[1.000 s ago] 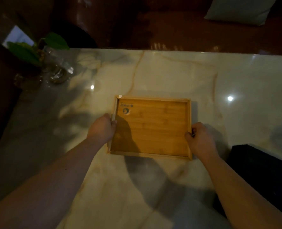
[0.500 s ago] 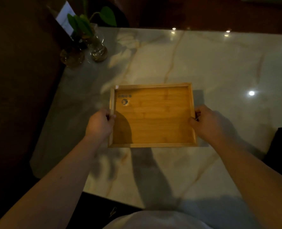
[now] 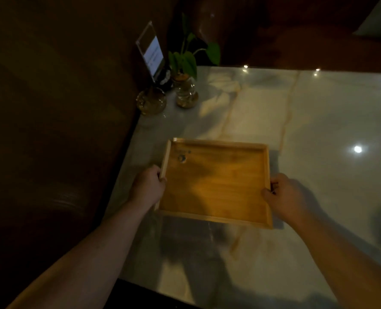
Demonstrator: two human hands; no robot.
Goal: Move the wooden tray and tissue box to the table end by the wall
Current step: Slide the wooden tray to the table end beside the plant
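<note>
Left hand [image 3: 148, 188]: fingers curl under the left rail of the wooden tray [image 3: 214, 184] and are hidden – only the knuckles and thumb side show. Right hand [image 3: 282, 197]: fingertips likewise concealed behind the right rail. Whether the tray rests on the table [image 3: 318, 121] or is held clear of it cannot be told. Small printed mark in the tray's far left corner – blurred, unreadable. Card in the clear sign holder [image 3: 151, 52]: text too small to read. Contents of the two glass vessels [image 3: 150, 101] by the plant [image 3: 187, 56] are indistinct in the dim light. Table cut off by the right edge; both forearms cut off by the lower edge
</note>
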